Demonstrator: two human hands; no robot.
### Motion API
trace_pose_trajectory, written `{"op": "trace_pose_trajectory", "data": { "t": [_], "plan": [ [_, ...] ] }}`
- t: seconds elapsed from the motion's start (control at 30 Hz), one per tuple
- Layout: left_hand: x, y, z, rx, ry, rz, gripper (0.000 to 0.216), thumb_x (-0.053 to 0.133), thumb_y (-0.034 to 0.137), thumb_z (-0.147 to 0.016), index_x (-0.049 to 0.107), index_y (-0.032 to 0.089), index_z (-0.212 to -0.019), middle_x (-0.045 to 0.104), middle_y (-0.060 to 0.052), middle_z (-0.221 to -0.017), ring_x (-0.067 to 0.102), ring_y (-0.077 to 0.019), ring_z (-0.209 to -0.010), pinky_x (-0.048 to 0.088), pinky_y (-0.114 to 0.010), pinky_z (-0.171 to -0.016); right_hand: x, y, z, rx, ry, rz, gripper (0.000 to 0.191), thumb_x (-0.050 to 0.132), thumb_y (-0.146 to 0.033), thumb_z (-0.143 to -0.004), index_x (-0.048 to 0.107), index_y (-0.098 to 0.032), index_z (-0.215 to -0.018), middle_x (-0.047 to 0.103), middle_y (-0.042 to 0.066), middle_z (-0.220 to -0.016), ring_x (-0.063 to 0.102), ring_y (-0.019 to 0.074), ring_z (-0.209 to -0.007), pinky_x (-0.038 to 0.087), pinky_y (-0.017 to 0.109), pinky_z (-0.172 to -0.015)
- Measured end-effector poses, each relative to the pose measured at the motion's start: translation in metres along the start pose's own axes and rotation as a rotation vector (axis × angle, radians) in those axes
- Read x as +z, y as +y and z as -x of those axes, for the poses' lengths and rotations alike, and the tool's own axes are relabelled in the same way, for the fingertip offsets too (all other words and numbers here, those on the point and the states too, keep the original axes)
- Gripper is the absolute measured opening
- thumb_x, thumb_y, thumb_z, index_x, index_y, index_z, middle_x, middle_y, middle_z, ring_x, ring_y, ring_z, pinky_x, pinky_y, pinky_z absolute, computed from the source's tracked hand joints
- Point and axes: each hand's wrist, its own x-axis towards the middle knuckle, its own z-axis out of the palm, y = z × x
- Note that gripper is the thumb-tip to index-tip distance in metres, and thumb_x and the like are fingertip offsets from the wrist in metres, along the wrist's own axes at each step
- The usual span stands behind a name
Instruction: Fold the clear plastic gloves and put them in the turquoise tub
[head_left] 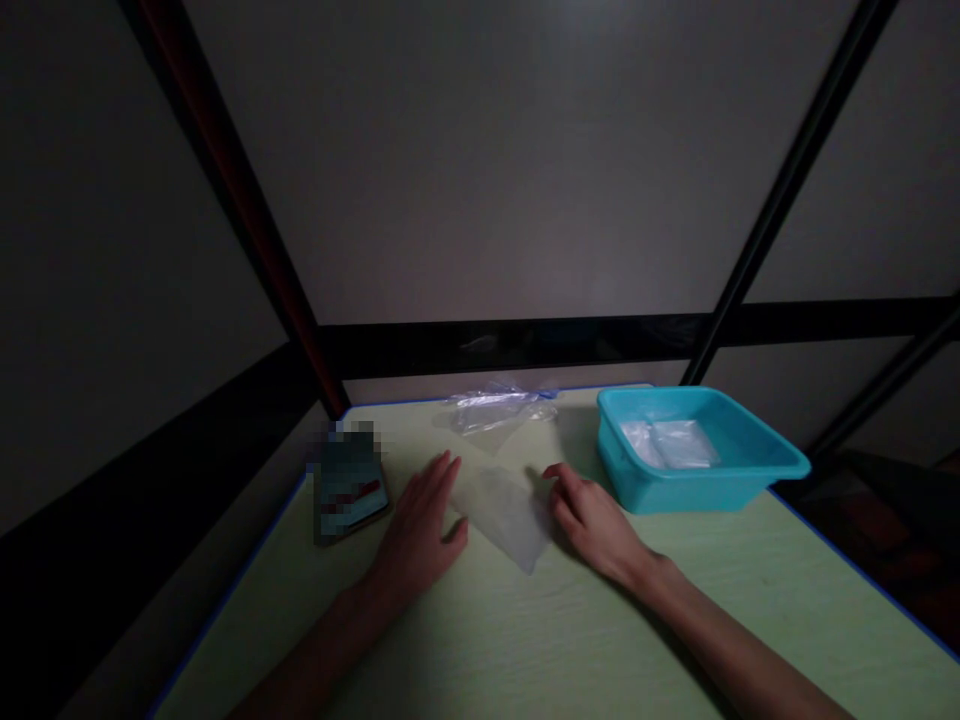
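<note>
A thin, translucent plastic bag or sheet (510,515) lies flat on the table between my hands. My left hand (420,530) is open beside its left edge, fingers stretched forward and thumb apart. At the right edge is my right hand (596,520), its fingers loosely bent and the index finger apart from the thumb. Nothing shows in its grasp, and whether it touches the plastic I cannot tell. Farther back lies a crumpled clear plastic bag (499,410) with a blue strip at its right end.
A turquoise plastic basin (690,490) stands at the right, with folded clear plastic packets (679,443) inside. On the left lies a phone (352,485), partly blurred out. The pale green table (495,640) has blue edging and meets a grey panelled wall (495,180).
</note>
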Motion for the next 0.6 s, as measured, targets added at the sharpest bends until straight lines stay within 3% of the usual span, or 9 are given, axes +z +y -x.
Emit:
{"op": "trace_pose_trajectory", "data": {
  "t": [0.1, 0.17, 0.3, 0.37, 0.47, 0.6],
  "plan": [
    [0.001, -0.012, -0.006, -0.078, 0.107, 0.003, 0.052, 0.042, 0.018, -0.076, 0.027, 0.013, -0.126, 0.035, -0.015, -0.131, 0.031, -0.0255, -0.121, 0.029, -0.043, -0.098, -0.007, 0.002, 0.007, -0.095, -0.261, -0.211, 0.020, 0.037, -0.010, -0.077, 0.045, -0.016, -0.094, 0.058, -0.002, -0.062, 0.053, 0.0117, -0.056, 0.039, 0.020, -0.052],
    [-0.001, -0.012, -0.007, -0.104, 0.150, 0.018, 0.046, 0.039, 0.013, -0.076, 0.033, 0.011, -0.121, 0.040, -0.014, -0.126, 0.036, -0.0245, -0.118, 0.030, -0.042, -0.098, -0.011, 0.003, 0.009, -0.188, -0.350, -0.226, 0.015, 0.040, -0.010, -0.077, 0.048, -0.016, -0.088, 0.057, -0.003, -0.061, 0.052, 0.0101, -0.055, 0.038, 0.018, -0.050],
    [-0.007, 0.012, 0.001, -0.045, 0.169, 0.064, 0.027, 0.044, 0.016, -0.075, 0.050, 0.014, -0.101, 0.052, -0.011, -0.112, 0.047, -0.0231, -0.106, 0.039, -0.039, -0.091, -0.021, 0.003, 0.010, -0.428, -0.261, 0.098, 0.007, 0.049, -0.019, -0.078, 0.056, -0.017, -0.079, 0.056, 0.002, -0.076, 0.053, 0.0137, -0.073, 0.039, 0.025, -0.067],
    [-0.009, 0.029, 0.007, 0.022, 0.119, 0.058, 0.026, 0.051, 0.019, -0.072, 0.053, 0.015, -0.098, 0.053, -0.011, -0.111, 0.049, -0.0250, -0.103, 0.040, -0.041, -0.088, -0.025, 0.001, 0.010, -0.530, -0.254, 0.245, 0.011, 0.051, -0.024, -0.080, 0.059, -0.018, -0.083, 0.056, 0.003, -0.082, 0.051, 0.0157, -0.080, 0.037, 0.028, -0.073],
    [-0.011, 0.048, 0.013, 0.058, 0.008, 0.065, 0.029, 0.058, 0.021, -0.068, 0.055, 0.015, -0.096, 0.054, -0.011, -0.111, 0.049, -0.0265, -0.102, 0.041, -0.041, -0.087, -0.026, -0.002, 0.011, -0.588, -0.243, 0.428, 0.013, 0.048, -0.024, -0.082, 0.060, -0.018, -0.085, 0.056, 0.004, -0.082, 0.050, 0.0169, -0.080, 0.037, 0.030, -0.070],
    [-0.013, 0.053, 0.014, 0.038, -0.063, 0.084, 0.029, 0.061, 0.020, -0.065, 0.056, 0.015, -0.093, 0.056, -0.010, -0.107, 0.049, -0.0259, -0.100, 0.040, -0.040, -0.087, -0.017, -0.003, 0.012, -0.589, -0.175, 0.506, 0.016, 0.044, -0.015, -0.084, 0.059, -0.016, -0.079, 0.057, 0.003, -0.079, 0.050, 0.0164, -0.077, 0.037, 0.030, -0.068]
  ]
}}
